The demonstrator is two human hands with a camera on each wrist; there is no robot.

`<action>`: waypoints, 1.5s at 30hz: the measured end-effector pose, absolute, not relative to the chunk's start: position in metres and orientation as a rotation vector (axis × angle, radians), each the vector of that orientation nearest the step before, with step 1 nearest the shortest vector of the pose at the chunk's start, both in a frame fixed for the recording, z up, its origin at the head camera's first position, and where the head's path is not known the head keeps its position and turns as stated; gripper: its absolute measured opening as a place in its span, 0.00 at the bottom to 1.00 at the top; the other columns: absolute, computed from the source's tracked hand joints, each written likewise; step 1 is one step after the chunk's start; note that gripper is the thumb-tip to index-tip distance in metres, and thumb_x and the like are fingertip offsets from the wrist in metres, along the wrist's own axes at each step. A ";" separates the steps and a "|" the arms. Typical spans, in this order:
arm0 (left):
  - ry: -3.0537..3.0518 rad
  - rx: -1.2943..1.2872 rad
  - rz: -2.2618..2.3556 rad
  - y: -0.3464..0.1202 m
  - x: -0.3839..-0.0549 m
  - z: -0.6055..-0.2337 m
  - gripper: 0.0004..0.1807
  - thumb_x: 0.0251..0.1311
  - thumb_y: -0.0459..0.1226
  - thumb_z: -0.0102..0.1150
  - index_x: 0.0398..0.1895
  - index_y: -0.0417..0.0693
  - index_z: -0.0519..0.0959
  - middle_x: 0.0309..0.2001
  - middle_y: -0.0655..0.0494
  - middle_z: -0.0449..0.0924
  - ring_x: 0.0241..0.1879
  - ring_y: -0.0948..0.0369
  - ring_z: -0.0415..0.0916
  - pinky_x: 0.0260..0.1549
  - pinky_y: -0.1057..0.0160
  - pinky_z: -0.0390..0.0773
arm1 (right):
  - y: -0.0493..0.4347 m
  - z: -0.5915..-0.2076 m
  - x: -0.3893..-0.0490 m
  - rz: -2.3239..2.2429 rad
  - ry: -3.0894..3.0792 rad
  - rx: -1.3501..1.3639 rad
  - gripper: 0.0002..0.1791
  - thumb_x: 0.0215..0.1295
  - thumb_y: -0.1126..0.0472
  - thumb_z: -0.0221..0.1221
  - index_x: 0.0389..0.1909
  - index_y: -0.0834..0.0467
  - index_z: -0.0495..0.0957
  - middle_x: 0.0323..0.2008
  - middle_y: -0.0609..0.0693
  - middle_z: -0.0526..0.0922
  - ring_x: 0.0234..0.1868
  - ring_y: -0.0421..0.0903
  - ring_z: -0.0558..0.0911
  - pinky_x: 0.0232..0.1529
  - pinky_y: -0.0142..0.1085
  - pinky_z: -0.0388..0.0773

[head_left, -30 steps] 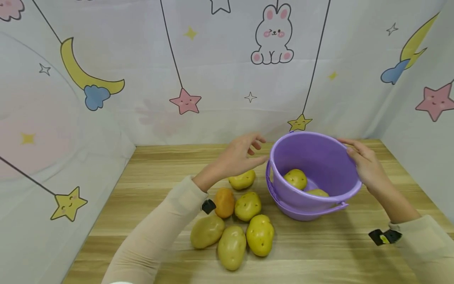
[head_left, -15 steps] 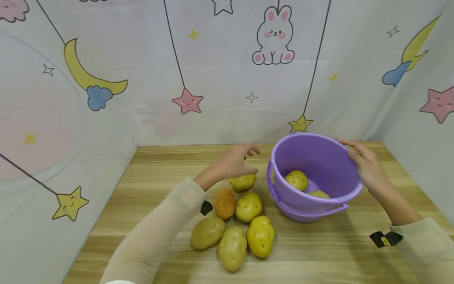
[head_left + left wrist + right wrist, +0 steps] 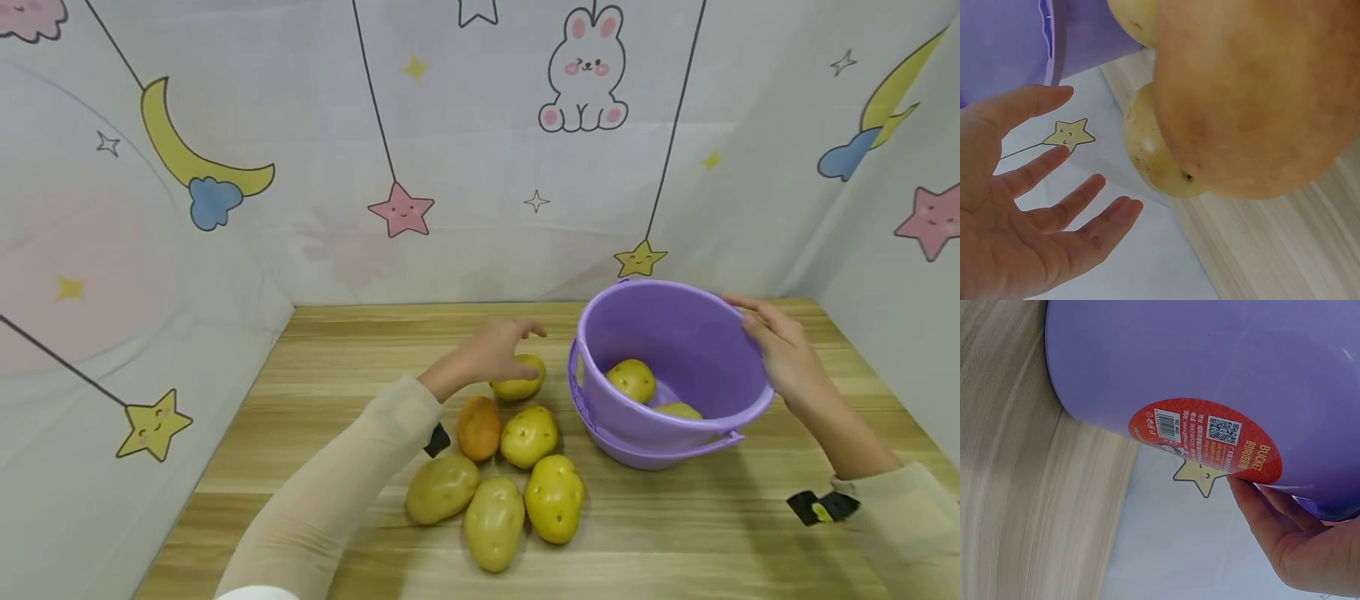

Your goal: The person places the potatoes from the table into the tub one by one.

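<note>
The wood-grained bench [image 3: 360, 350] carries a purple bucket [image 3: 690, 350] and, left of it, five yellow potatoes [image 3: 529, 437] and one orange oval item [image 3: 478, 428].

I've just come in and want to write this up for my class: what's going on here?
A person's right hand holds the rim of a purple bucket, with two yellow potatoes visible inside. The left hand is empty, fingers spread, near the farthest potato on the table. Closer to the person, four more potatoes and one orange, mango-like piece lie grouped outside the bucket.
</note>
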State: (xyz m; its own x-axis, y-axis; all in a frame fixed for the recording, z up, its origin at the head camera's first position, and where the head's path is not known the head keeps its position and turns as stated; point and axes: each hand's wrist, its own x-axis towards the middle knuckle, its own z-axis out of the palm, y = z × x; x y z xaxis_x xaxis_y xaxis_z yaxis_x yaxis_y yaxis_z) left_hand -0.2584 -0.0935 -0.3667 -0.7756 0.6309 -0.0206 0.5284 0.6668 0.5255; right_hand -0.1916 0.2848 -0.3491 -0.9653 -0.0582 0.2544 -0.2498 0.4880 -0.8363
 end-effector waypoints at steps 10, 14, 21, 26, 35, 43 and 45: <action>2.650 0.919 0.580 -0.094 -0.266 -0.375 0.34 0.59 0.41 0.70 0.68 0.44 0.71 0.66 0.45 0.71 0.66 0.49 0.67 0.65 0.53 0.67 | 0.281 -0.346 -0.193 1.428 -2.561 0.238 0.24 0.81 0.58 0.39 0.71 0.63 0.65 0.45 0.30 0.75 0.36 0.34 0.81 0.33 0.29 0.80; 2.642 0.913 0.527 -0.095 -0.268 -0.379 0.34 0.60 0.41 0.69 0.68 0.44 0.70 0.66 0.44 0.71 0.67 0.49 0.66 0.65 0.53 0.67 | 0.281 -0.347 -0.194 1.427 -2.554 0.245 0.23 0.81 0.60 0.39 0.71 0.63 0.66 0.45 0.30 0.75 0.36 0.34 0.81 0.33 0.29 0.79; 2.625 0.855 0.477 -0.097 -0.268 -0.385 0.34 0.60 0.41 0.68 0.69 0.45 0.70 0.63 0.44 0.74 0.63 0.49 0.70 0.61 0.54 0.70 | 0.281 -0.347 -0.193 1.450 -2.547 0.247 0.23 0.81 0.61 0.39 0.71 0.60 0.67 0.43 0.31 0.76 0.35 0.36 0.82 0.32 0.31 0.80; 2.618 0.863 0.435 -0.097 -0.268 -0.391 0.34 0.61 0.41 0.68 0.69 0.45 0.69 0.62 0.43 0.74 0.63 0.49 0.70 0.62 0.54 0.70 | 0.281 -0.347 -0.193 1.499 -2.516 0.253 0.22 0.81 0.61 0.41 0.69 0.55 0.70 0.41 0.30 0.78 0.34 0.35 0.82 0.31 0.30 0.80; 2.624 0.881 0.389 -0.098 -0.268 -0.395 0.35 0.62 0.44 0.68 0.70 0.48 0.67 0.61 0.43 0.74 0.61 0.49 0.70 0.61 0.54 0.71 | 0.279 -0.347 -0.190 1.492 -2.503 0.268 0.22 0.81 0.61 0.40 0.69 0.57 0.70 0.43 0.31 0.78 0.34 0.36 0.82 0.31 0.30 0.80; 2.605 0.899 0.422 -0.103 -0.265 -0.395 0.34 0.63 0.44 0.66 0.70 0.47 0.67 0.60 0.42 0.73 0.61 0.49 0.70 0.58 0.53 0.72 | 0.276 -0.346 -0.184 1.515 -2.508 0.246 0.21 0.81 0.60 0.40 0.68 0.51 0.72 0.41 0.32 0.80 0.34 0.36 0.82 0.31 0.30 0.80; 2.600 0.904 0.431 -0.104 -0.265 -0.395 0.33 0.64 0.44 0.66 0.70 0.46 0.66 0.61 0.42 0.73 0.61 0.50 0.70 0.58 0.53 0.72 | 0.276 -0.346 -0.182 1.534 -2.496 0.248 0.21 0.81 0.61 0.41 0.66 0.46 0.73 0.40 0.32 0.81 0.34 0.36 0.83 0.31 0.30 0.80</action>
State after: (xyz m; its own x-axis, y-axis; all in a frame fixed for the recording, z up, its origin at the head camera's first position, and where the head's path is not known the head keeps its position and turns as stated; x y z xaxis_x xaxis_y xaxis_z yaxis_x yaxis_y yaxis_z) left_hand -0.2646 -0.1040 -0.3950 -0.7335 0.6404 -0.2277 0.5328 0.7497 0.3925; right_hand -0.1822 0.2757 -0.3465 -0.9657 -0.0370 0.2572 -0.2461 0.4472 -0.8599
